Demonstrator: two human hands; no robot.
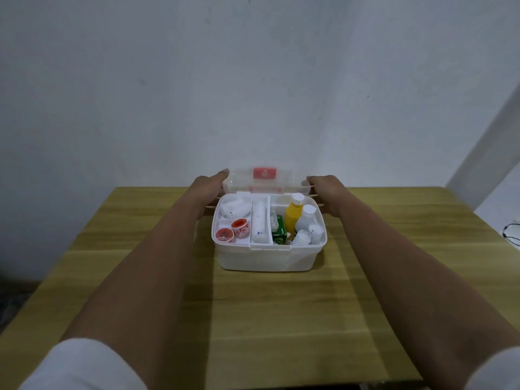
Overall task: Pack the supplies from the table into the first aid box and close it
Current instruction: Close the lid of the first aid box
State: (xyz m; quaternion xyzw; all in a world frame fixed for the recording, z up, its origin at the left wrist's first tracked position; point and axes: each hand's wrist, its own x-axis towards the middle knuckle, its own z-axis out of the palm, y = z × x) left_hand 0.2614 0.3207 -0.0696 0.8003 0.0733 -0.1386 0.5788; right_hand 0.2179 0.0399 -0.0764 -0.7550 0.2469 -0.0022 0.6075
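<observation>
A white first aid box [267, 256] stands open in the middle of the wooden table [261, 319]. Its clear lid [264, 181] with a red label tilts up behind it. My left hand [209, 190] grips the lid's left end and my right hand [327, 192] grips its right end. Inside lie two red tape rolls [233, 232], white bandage rolls [259, 220], a green carton [278, 233], a yellow bottle [292, 215] and a white bottle [305, 220].
A grey-white wall rises straight behind the table's far edge. A dark cable [510, 235] lies on a white surface at the right. Thin wooden sticks [211, 206] poke out beside the box, under my left hand.
</observation>
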